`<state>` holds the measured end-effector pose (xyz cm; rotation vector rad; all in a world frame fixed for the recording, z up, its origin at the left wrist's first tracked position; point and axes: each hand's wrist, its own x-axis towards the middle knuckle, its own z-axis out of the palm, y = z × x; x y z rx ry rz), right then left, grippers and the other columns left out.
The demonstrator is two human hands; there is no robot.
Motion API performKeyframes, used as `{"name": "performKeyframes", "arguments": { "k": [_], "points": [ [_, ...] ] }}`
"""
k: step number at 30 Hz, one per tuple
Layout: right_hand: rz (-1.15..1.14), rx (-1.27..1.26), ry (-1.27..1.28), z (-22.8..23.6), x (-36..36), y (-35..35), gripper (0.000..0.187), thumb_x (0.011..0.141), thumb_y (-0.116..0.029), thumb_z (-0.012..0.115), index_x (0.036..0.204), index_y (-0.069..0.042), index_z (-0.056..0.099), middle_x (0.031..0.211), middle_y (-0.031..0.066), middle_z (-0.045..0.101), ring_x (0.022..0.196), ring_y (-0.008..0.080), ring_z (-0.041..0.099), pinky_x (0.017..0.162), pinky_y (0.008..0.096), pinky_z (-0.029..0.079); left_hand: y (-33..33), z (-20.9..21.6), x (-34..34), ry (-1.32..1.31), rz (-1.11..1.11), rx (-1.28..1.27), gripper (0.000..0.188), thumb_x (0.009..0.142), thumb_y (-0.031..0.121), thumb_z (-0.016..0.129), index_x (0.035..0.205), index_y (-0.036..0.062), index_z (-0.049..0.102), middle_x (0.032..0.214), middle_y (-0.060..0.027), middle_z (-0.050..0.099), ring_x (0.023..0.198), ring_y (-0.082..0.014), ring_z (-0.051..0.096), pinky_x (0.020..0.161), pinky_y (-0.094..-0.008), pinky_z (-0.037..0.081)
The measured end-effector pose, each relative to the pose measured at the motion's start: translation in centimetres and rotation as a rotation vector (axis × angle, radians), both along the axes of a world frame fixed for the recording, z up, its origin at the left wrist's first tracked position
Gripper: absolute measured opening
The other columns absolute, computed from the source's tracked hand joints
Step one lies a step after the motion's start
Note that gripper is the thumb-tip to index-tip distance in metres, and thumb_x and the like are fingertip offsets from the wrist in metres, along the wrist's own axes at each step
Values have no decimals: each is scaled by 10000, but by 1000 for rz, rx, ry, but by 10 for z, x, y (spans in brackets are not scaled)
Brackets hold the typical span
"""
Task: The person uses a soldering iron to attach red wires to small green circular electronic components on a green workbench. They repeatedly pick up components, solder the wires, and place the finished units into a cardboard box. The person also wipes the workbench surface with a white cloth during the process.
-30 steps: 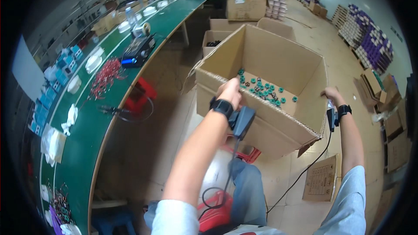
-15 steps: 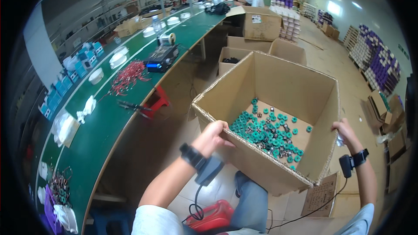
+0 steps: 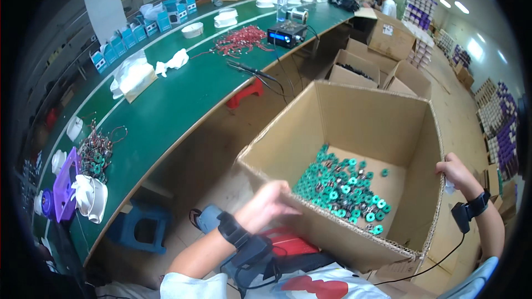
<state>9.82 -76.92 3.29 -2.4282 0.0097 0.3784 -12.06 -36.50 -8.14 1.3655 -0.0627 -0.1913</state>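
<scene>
A large open cardboard box point(image 3: 377, 116) is held tilted in front of me between both hands. On its bottom lies a heap of small green ring-shaped parts point(image 3: 338, 188) with dark metallic bits among them, gathered toward the near left side. My left hand point(image 3: 269, 205) grips the near left wall at the rim, slightly smeared, its fingers partly hidden behind the cardboard. Over at the right rim, my right hand point(image 3: 457, 171) is closed on the side wall. A small pale scrap shows just below that hand.
A long green workbench point(image 3: 166, 99) curves along my left, bearing red wires point(image 3: 241, 40), a soldering station point(image 3: 286, 34) and a purple tray point(image 3: 67, 185). A blue stool point(image 3: 141, 227) and a red stool point(image 3: 245, 94) stand beneath its edge. More cartons point(image 3: 390, 36) and a seated person point(image 3: 385, 1) are farther off.
My view has turned left, so more of the bench's near end shows. The box remains gripped in both hands, and the green parts lie more bunched together.
</scene>
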Motion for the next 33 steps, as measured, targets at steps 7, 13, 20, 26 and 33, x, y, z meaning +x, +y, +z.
{"name": "performKeyframes", "arguments": {
  "k": [7, 13, 20, 26, 33],
  "points": [
    [64, -100, 38, -13, 5, 32, 237, 673, -127, 625, 721, 95, 558, 593, 86, 536, 486, 158, 503, 422, 310, 388, 13, -25, -9, 39, 10, 107, 305, 755, -136, 466, 1044, -53, 417, 1105, -133, 428, 1048, -248, 492, 906, -443, 495],
    [70, -82, 60, -33, 42, 42, 257, 680, -159, 630, 727, 84, 561, 588, 90, 528, 462, 152, 493, 394, 316, 367, 23, -42, 23, 201, 97, -212, 305, 720, -97, 438, 1020, -49, 421, 1111, -129, 450, 1059, -263, 510, 924, -454, 471],
    [42, -84, 140, -72, 74, 31, 201, 687, -100, 606, 705, 100, 587, 564, 88, 536, 426, 164, 494, 393, 315, 382, 36, -129, 79, 250, 94, -197, 243, 772, -111, 537, 969, -7, 441, 1075, -121, 415, 988, -274, 484, 866, -545, 492],
    [30, -129, 144, -84, 89, 43, 230, 687, -105, 622, 777, 83, 524, 649, 105, 516, 490, 177, 506, 419, 325, 400, 44, -188, 103, 323, 91, -535, 251, 779, -103, 515, 995, -4, 433, 1115, -137, 408, 1016, -291, 473, 870, -605, 461],
    [91, -156, 146, -107, 108, 70, 237, 707, -161, 595, 711, 76, 589, 581, 97, 552, 509, 189, 536, 450, 357, 421, 55, -179, 126, 773, 272, -797, 345, 815, -6, 434, 1158, -4, 398, 1204, -179, 401, 1111, -409, 428, 861, -656, 420]
  ]
}}
